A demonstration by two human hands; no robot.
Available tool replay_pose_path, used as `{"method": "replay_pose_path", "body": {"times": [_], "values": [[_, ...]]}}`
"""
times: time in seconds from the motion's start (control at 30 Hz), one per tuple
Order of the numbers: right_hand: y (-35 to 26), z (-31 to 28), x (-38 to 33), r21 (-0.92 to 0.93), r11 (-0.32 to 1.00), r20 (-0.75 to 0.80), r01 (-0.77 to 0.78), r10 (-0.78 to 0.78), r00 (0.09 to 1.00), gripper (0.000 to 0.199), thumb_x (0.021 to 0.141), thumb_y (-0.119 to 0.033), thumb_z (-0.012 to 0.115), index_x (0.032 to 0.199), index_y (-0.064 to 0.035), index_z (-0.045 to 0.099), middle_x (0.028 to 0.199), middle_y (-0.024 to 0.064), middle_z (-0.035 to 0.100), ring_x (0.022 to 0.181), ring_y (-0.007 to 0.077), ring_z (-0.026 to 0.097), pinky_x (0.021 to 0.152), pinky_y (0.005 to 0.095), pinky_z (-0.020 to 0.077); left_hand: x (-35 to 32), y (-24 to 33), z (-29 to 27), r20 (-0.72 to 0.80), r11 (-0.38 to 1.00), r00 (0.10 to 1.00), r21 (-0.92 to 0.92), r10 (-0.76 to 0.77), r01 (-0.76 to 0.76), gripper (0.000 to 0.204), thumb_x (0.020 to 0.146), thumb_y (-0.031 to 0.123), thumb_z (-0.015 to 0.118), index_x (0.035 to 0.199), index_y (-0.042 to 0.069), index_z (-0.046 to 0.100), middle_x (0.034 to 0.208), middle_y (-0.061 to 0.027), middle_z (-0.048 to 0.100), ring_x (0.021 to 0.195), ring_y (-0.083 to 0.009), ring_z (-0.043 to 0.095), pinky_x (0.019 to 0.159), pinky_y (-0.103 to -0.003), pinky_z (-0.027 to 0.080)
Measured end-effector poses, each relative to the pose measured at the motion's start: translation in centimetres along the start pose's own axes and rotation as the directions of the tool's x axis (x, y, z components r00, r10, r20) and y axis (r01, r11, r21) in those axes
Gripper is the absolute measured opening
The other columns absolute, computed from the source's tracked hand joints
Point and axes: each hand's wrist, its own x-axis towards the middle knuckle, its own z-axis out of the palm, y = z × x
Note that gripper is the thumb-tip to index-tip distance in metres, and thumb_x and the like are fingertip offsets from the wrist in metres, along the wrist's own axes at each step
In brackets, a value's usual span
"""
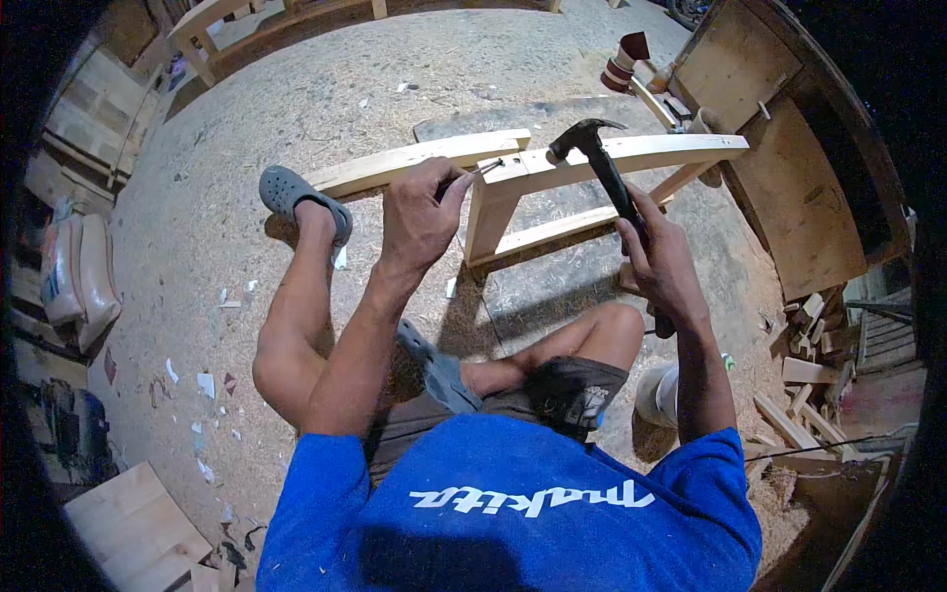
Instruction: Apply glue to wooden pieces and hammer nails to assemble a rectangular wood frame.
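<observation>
Nail (pixel 485 168) position: it lies nearly level against the top left corner of the pale wooden frame (pixel 631 151), point toward the wood, at the joint where an upright leg meets the long top rail. The frame rests on the sawdust-covered floor (pixel 296 99) in front of you.

Working left to right:

- Your foot in a grey clog (pixel 296 197) is planted on the floor at the left end of the rail, touching or just beside it; which one cannot be told.
- Your left hand (pixel 419 212) is raised to the frame corner. Its grip is pressed together, thumb and fingertips pinching the nail at its outer end.
- Your other foot, in a second clog (pixel 434 370), is tucked under your bent leg, below the left forearm.
- The hammer (pixel 602 163) is a dark claw type. Its head hangs above the top rail, just right of the nail and apart from it, with the handle slanting down to the right.
- Your right hand (pixel 661 261) has its grip wrapped tight around the lower part of the handle.

Wood offcuts (pixel 804 365) lie piled on the floor at the far right, well apart from the frame.
</observation>
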Motion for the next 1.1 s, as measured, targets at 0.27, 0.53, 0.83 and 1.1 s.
{"method": "replay_pose_path", "body": {"times": [0.27, 0.53, 0.83, 1.1], "values": [[0.1, -0.2, -0.3, -0.059, 0.997, 0.007, -0.049, 0.049, 0.999, 0.043, 0.1, -0.014, 0.056, 0.142, -0.0048, 0.048, 0.106, 0.0307, 0.068, 0.102, 0.0455, 0.067, 0.087, 0.0477, 0.0515, -0.1, -0.5, 0.2, -0.01, 0.999, 0.999, -0.025, 0.038, -0.038, 0.014, 0.092, 0.011, 0.071, 0.088, -0.003, 0.069, 0.069, -0.0092, 0.065, 0.061, -0.0123, 0.059, 0.057, -0.03, 0.045], [1.0, -0.4, 0.0, -0.001, 0.998, 0.007, 0.065, -0.065, 0.998, 0.042, 0.099, -0.012, 0.058, 0.141, -0.0058, 0.049, 0.098, 0.0299, 0.068, 0.096, 0.046, 0.068, 0.081, 0.0457, 0.052, -0.4, -0.7, 0.3, -0.004, 0.998, 0.999, -0.054, 0.039, -0.039, 0.013, 0.091, 0.01, 0.071, 0.086, -0.002, 0.069, 0.066, -0.008, 0.063, 0.059, -0.011, 0.055, 0.056, -0.03, 0.043], [-4.6, -5.4, -0.5, 0.036, 0.983, -0.216, 0.181, -0.169, 0.962, 0.038, 0.099, -0.008, 0.06, 0.136, -0.0025, 0.055, 0.091, 0.0105, 0.067, 0.078, 0.0167, 0.06, 0.075, 0.0308, 0.0495, 0.3, -0.5, 0.2, 0.01, 0.998, 1.0, -0.057, -0.001, 0.002, 0.014, 0.091, 0.011, 0.071, 0.085, -0.002, 0.068, 0.065, -0.0083, 0.061, 0.059, -0.0108, 0.053, 0.055, -0.031, 0.042], [-6.2, -9.5, -1.1, -0.234, 0.845, -0.666, 0.48, -0.499, 0.554, 0.024, 0.099, -0.02, 0.058, 0.118, -0.0044, 0.058, 0.088, 0.0124, 0.065, 0.073, 0.0187, 0.06, 0.067, 0.0299, 0.0514, 0.3, -1.2, 0.2, 0.017, 0.998, 1.0, -0.061, 0.017, -0.016, 0.013, 0.09, 0.01, 0.071, 0.086, -0.002, 0.068, 0.065, -0.0091, 0.061, 0.06, -0.0102, 0.052, 0.055, -0.031, 0.042]]}}
